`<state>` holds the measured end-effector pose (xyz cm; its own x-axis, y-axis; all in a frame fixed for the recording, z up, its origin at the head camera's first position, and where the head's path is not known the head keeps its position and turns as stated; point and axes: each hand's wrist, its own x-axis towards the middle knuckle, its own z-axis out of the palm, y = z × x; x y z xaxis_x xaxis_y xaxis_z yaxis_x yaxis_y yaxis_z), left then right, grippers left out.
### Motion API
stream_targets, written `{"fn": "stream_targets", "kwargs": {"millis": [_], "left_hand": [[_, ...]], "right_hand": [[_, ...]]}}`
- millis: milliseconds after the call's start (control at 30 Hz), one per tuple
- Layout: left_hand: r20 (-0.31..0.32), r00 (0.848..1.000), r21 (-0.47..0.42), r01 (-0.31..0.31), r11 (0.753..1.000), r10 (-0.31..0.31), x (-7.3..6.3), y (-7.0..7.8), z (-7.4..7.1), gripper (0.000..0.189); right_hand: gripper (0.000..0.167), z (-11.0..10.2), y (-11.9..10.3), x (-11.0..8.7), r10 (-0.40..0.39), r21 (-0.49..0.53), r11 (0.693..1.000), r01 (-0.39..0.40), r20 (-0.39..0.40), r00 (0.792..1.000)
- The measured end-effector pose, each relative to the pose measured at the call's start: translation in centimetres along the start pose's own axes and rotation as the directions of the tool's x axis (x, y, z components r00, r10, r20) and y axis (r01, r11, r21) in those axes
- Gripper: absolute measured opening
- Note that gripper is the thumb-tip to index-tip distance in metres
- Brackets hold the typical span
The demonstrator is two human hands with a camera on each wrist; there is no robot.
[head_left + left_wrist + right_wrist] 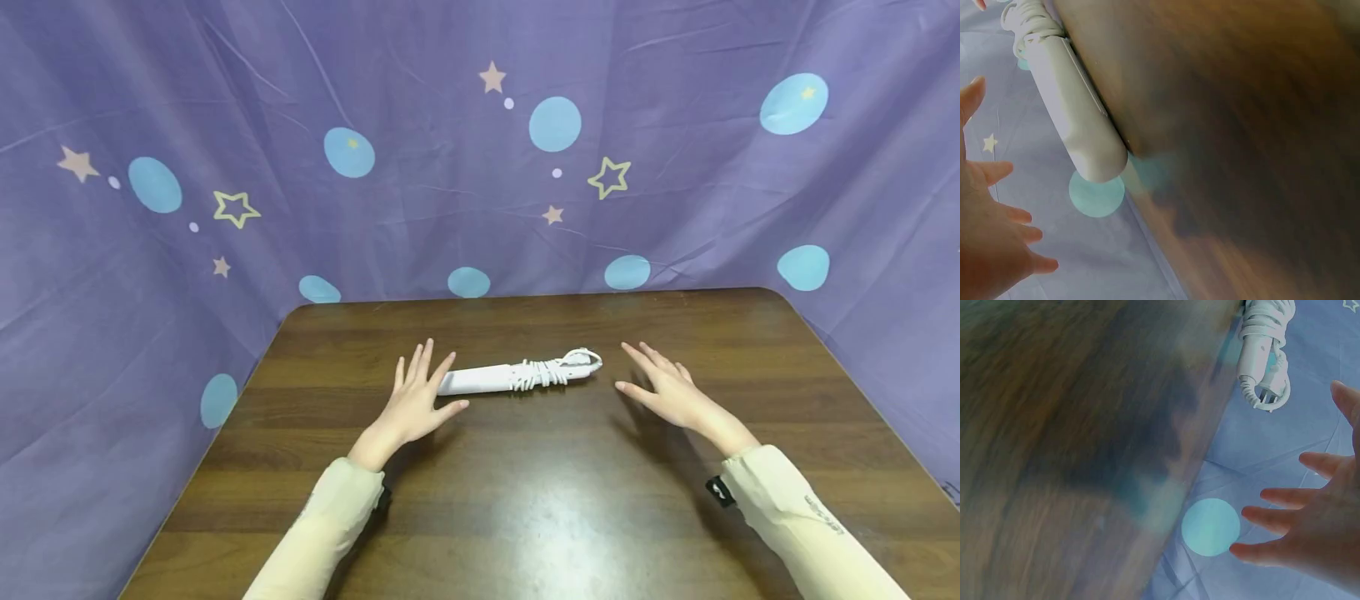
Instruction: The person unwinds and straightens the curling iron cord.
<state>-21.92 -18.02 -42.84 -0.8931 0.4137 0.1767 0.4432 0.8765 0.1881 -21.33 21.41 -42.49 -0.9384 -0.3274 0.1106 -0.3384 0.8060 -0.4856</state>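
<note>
A long white hair straightener (476,380) lies sideways on the brown table, a white cord (538,374) wound in several turns around its right part. At its rounded left end is my left hand (411,408), fingers spread and thumb out; the left wrist view shows a gap between hand and straightener. My right hand (675,398) hovers off the cord end, its fingers extended and holding nothing. In the right wrist view, the two-pin plug (1275,381) hangs beside the handle end within a loop of cord.
The wood-grain table (540,500) has rounded far corners and a glare patch near the front. A purple curtain (450,225) with blue spots and stars stands behind it and on both sides. Light sleeves cover both forearms.
</note>
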Motion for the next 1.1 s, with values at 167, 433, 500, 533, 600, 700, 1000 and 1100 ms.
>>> {"fn": "stream_targets", "kwargs": {"millis": [167,433,500,533,600,700,1000,1100], "left_hand": [[-0.016,1.000,-0.064,-0.020,0.998,0.019,0.9,0.3,0.2,0.074],[-0.065,0.996,-0.162,-0.071,0.984,0.061,2.1,0.4,0.7,0.065],[-0.064,0.996,-0.178,-0.076,0.981,0.066,2.4,0.4,0.9,0.063],[-0.060,0.996,-0.190,-0.076,0.979,0.065,2.5,0.4,1.1,0.063],[-0.048,0.997,-0.210,-0.070,0.975,0.061,2.8,0.4,1.3,0.062],[-0.036,0.997,-0.231,-0.068,0.971,0.062,3.1,0.5,1.5,0.060],[-0.022,0.997,-0.247,-0.079,0.966,0.076,3.9,1.0,1.9,0.052],[-0.003,0.998,-0.240,-0.069,0.968,0.071,4.2,1.1,2.1,0.050]], "right_hand": [[0.063,0.5,0.2,1.1,-0.042,0.086,0.995,0.043,-0.016,0.999],[0.057,1.5,0.2,2.6,-0.051,0.221,0.973,0.062,-0.057,0.997],[0.055,1.8,0.1,2.8,-0.047,0.250,0.966,0.062,-0.066,0.997],[0.054,1.9,0.0,3.0,-0.046,0.265,0.962,0.063,-0.070,0.996],[0.053,2.2,-0.1,3.2,-0.051,0.295,0.953,0.073,-0.082,0.995],[0.049,2.7,-0.3,3.6,-0.048,0.347,0.935,0.076,-0.089,0.995],[0.044,3.7,-0.9,4.4,-0.058,0.429,0.898,0.093,-0.095,0.994],[0.044,3.7,-1.2,4.5,-0.053,0.423,0.901,0.092,-0.102,0.993]]}}
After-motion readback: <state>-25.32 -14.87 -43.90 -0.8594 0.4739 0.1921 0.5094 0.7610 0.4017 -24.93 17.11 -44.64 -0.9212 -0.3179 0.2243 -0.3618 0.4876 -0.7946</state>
